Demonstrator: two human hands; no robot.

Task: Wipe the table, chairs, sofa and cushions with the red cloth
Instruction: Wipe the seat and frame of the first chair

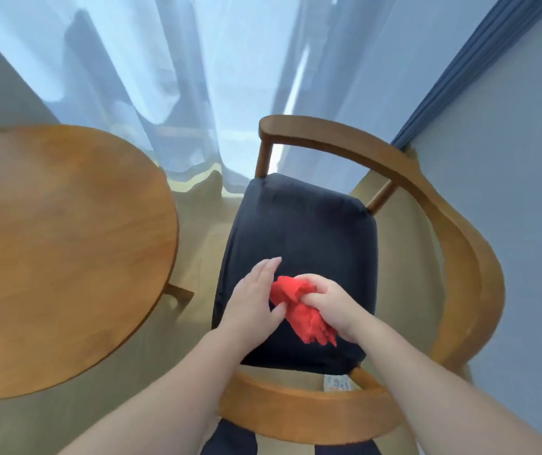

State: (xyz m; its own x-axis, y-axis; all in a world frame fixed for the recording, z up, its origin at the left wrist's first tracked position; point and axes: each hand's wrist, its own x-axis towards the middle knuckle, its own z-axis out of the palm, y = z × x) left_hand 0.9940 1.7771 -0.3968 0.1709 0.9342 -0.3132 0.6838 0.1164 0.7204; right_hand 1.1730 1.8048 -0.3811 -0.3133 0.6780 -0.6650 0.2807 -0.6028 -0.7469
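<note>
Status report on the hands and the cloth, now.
Right hand grip shut on bunched red cloth. Left hand open, touching the cloth. Both over the dark padded chair seat. Nothing in the way.

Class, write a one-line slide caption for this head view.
Right hand grips red cloth above dark chair seat; left hand touches it, beside round wooden table.
</note>
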